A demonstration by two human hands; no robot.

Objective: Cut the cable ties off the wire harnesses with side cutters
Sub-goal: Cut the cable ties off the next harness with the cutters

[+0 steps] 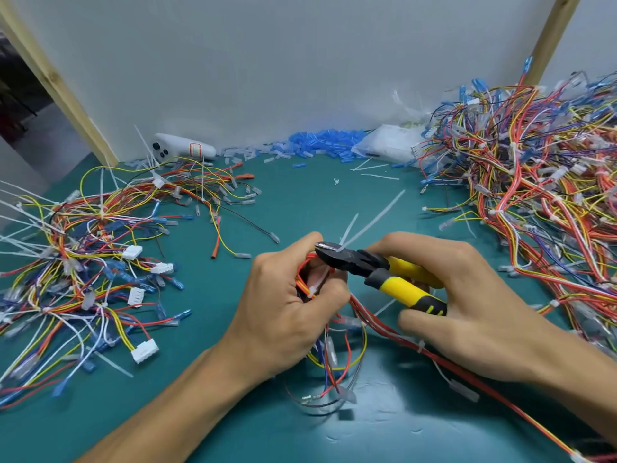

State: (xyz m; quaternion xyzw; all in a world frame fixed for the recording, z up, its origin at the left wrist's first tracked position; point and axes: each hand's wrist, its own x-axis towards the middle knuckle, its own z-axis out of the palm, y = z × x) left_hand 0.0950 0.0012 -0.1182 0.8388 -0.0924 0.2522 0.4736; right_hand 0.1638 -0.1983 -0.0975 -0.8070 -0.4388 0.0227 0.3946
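My left hand (283,305) grips a wire harness (337,355) of red, yellow and blue wires at the middle of the green table. My right hand (467,295) holds yellow-and-black side cutters (384,272) by the handles. The dark jaws (329,252) sit at a white cable tie (370,222) whose long tail sticks up and to the right, just above my left fingers. A second white tie (314,289) wraps the bundle inside my left hand. Whether the jaws are closed on the tie is unclear.
A large tangled pile of harnesses (534,195) fills the right side. A smaller spread of harnesses with white connectors (86,262) lies at the left. Blue terminal sleeves (317,145), a clear plastic bag (390,145) and a white device (183,150) lie along the back wall.
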